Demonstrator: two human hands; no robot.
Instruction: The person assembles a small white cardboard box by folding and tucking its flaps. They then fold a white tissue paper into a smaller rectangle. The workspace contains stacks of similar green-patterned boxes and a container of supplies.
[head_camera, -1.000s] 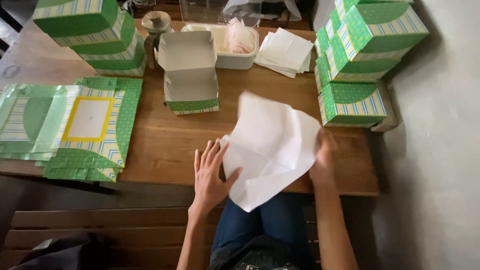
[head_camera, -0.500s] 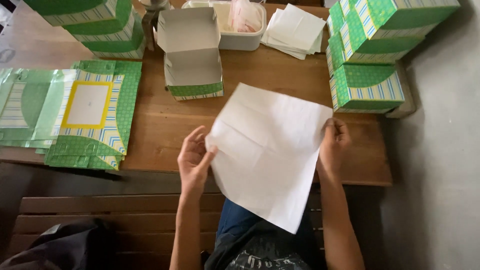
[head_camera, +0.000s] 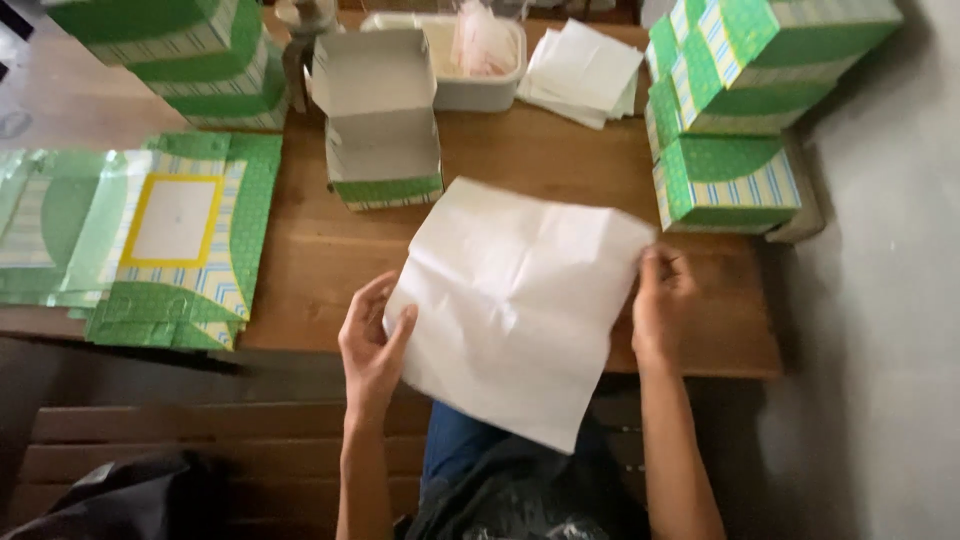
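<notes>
I hold a creased white sheet of paper (head_camera: 520, 300) spread flat above the near edge of a wooden table (head_camera: 330, 250). My left hand (head_camera: 372, 345) pinches its left edge, thumb on top. My right hand (head_camera: 658, 300) grips the sheet's right corner. Just beyond the sheet stands an open green-and-white cardboard box (head_camera: 382, 130), lid up and empty inside.
Flat unfolded green box blanks (head_camera: 170, 235) lie at the left. Stacks of closed green boxes stand at the far left (head_camera: 190, 60) and at the right (head_camera: 730, 120). A pile of white paper sheets (head_camera: 585, 75) and a white tray (head_camera: 470, 70) sit at the back.
The sheet was crumpled and partly folded a second ago; it is now opened out flat between both hands. My hands have moved apart to its edges.
</notes>
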